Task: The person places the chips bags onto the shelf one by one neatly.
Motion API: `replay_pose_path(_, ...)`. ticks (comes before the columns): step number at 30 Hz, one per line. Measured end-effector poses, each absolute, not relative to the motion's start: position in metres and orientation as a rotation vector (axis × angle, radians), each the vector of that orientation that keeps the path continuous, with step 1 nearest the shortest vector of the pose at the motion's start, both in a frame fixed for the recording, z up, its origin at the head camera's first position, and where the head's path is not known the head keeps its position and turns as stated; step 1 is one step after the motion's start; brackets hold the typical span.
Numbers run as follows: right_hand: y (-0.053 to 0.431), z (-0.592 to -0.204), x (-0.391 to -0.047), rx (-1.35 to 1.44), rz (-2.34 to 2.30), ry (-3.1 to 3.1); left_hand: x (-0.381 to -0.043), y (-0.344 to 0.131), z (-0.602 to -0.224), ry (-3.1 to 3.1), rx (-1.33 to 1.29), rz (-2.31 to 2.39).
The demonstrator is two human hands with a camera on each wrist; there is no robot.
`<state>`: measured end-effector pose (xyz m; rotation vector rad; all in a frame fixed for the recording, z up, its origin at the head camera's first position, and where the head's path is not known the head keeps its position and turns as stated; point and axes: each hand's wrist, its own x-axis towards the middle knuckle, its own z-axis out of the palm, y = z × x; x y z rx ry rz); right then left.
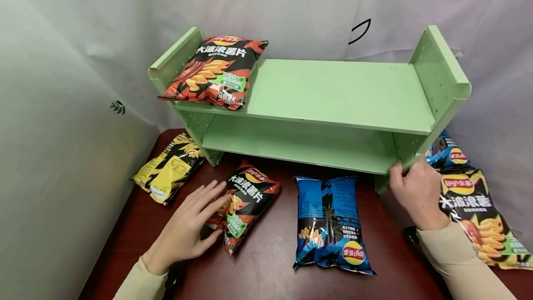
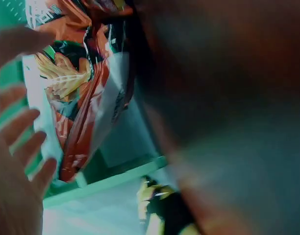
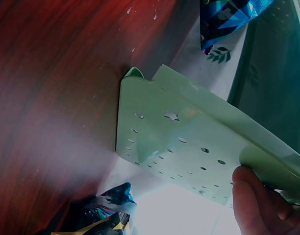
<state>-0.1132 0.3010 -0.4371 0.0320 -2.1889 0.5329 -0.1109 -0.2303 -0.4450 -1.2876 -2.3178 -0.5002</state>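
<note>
A light green two-tier shelf (image 1: pixel 345 91) stands on the table. My right hand (image 1: pixel 420 193) grips the front edge of its right side panel (image 3: pixel 189 137), thumb on the inner side. My left hand (image 1: pixel 187 226) has its fingers spread over the left part of a black-and-red chip bag (image 1: pixel 250 198), which lies in front of the shelf. Another black-and-red chip bag (image 1: pixel 216 71) leans at the left end of the upper tier. The left wrist view has the left hand's fingers extended beside a red chip bag (image 2: pixel 76 98).
A blue chip bag (image 1: pixel 329 226) lies back side up on the dark red table (image 1: pixel 266 272). Left of the shelf is a yellow-and-black chip bag (image 1: pixel 170 168). To the right lie a black-and-yellow chip bag (image 1: pixel 479 216) and another blue bag (image 1: pixel 447 152). Pale curtains (image 1: pixel 291 8) hang behind.
</note>
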Motion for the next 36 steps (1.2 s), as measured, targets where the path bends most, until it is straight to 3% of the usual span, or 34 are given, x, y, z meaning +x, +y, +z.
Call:
replay_pose_path(9, 0.301, -0.436, -0.115, 0.046, 0.536, -2.194, -0.108, -0.219, -0.452, -2.369, -1.469, -0.096)
replay_pose_path(36, 0.302, -0.436, -0.111, 0.027, 0.524, -2.220, -0.104, -0.215, -0.461, -2.508, -1.406, -0.040)
